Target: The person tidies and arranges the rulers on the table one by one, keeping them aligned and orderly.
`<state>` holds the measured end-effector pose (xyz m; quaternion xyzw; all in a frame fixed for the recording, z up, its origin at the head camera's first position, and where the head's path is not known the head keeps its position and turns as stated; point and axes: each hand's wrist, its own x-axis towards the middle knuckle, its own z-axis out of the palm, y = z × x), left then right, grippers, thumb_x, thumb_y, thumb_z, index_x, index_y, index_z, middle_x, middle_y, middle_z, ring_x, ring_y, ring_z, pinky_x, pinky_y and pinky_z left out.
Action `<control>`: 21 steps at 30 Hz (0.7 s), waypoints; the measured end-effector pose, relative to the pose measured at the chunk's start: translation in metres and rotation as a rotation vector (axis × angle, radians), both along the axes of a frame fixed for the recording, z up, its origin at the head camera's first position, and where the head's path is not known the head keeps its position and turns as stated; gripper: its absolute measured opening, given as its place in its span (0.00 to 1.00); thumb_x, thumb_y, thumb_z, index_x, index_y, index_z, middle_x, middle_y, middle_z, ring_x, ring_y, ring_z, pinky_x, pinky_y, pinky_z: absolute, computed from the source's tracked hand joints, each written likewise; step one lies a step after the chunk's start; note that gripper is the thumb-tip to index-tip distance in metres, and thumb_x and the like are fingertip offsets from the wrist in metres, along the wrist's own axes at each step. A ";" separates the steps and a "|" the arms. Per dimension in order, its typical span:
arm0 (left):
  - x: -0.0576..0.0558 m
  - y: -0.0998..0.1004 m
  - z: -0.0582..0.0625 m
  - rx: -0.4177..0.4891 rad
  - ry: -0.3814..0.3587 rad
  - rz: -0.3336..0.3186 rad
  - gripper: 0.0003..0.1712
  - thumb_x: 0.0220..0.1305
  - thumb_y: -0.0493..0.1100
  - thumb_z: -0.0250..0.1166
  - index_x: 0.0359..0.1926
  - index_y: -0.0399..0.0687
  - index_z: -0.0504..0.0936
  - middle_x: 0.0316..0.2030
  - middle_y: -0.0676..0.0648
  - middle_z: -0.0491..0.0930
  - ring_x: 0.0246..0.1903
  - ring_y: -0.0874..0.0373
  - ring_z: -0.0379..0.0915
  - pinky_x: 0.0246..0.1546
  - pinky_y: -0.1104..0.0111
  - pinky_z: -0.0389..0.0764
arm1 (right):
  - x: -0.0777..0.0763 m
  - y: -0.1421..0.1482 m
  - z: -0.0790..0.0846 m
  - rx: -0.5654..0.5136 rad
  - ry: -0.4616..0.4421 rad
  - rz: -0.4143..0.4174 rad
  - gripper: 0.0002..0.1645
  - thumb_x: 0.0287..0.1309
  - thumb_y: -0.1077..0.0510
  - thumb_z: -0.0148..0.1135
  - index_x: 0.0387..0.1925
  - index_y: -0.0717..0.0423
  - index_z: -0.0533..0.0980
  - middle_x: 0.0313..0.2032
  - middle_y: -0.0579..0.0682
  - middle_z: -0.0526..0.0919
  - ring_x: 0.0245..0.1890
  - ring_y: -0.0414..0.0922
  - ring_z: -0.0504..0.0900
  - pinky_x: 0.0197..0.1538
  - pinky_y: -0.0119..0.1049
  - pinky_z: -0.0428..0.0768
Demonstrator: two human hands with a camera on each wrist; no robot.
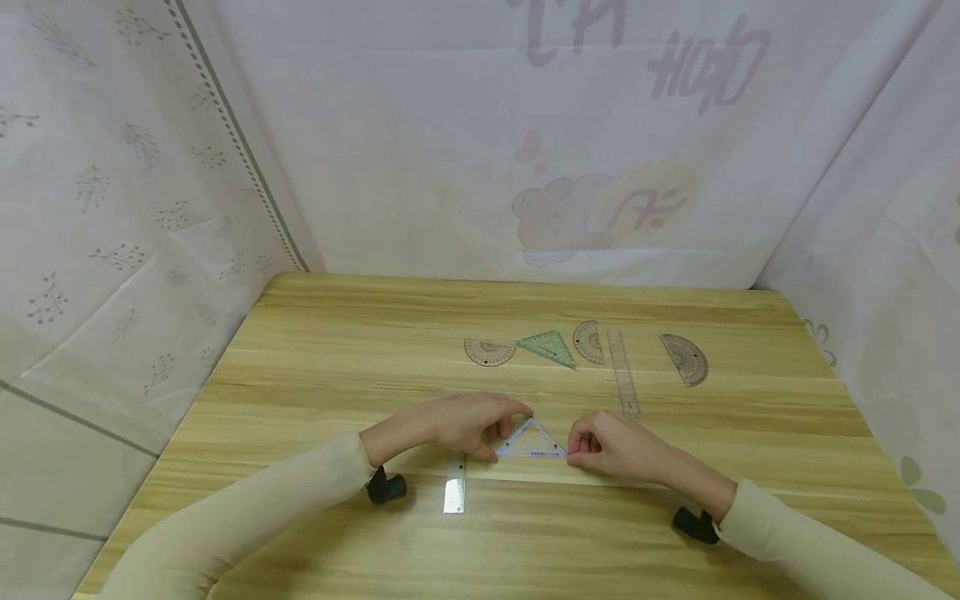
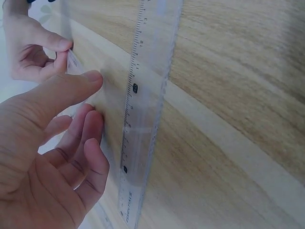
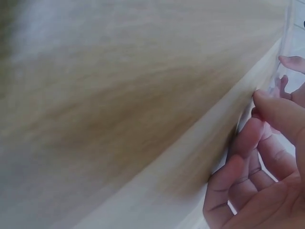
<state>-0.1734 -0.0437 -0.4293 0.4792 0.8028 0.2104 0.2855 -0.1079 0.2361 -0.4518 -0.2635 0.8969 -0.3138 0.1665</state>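
A clear triangular set square (image 1: 543,454) lies flat in front of me, its apex pointing away. My left hand (image 1: 468,423) holds its left side, index fingertip at the apex and thumb by the left corner. At the right corner, my right hand (image 1: 618,446) pinches it between thumb and fingertips. A clear straight ruler (image 1: 454,493) lies by the left hand, which covers its far part in the head view. Closer up, the left wrist view shows this ruler (image 2: 143,109) with printed graduations, beside the left fingers.
Farther back on the wooden table (image 1: 337,333) lie a clear protractor (image 1: 489,352), a green set square (image 1: 551,346), a second protractor (image 1: 588,342), a clear ruler (image 1: 622,371) and a third protractor (image 1: 684,360). Printed cloth (image 1: 412,167) hangs behind the table.
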 end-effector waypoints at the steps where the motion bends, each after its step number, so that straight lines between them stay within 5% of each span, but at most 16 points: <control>1: 0.000 0.000 0.000 -0.002 -0.001 0.000 0.46 0.56 0.35 0.78 0.73 0.39 0.65 0.41 0.55 0.78 0.39 0.66 0.75 0.43 0.76 0.76 | 0.000 -0.001 0.000 0.004 -0.001 -0.001 0.10 0.61 0.56 0.73 0.27 0.42 0.80 0.23 0.34 0.75 0.24 0.33 0.73 0.27 0.32 0.74; 21: -0.002 0.002 -0.004 -0.038 -0.013 0.009 0.44 0.56 0.34 0.78 0.71 0.39 0.67 0.37 0.56 0.76 0.33 0.65 0.72 0.37 0.75 0.76 | -0.003 -0.012 0.013 0.084 -0.040 -0.008 0.13 0.59 0.59 0.74 0.24 0.43 0.79 0.21 0.35 0.75 0.23 0.35 0.73 0.28 0.33 0.73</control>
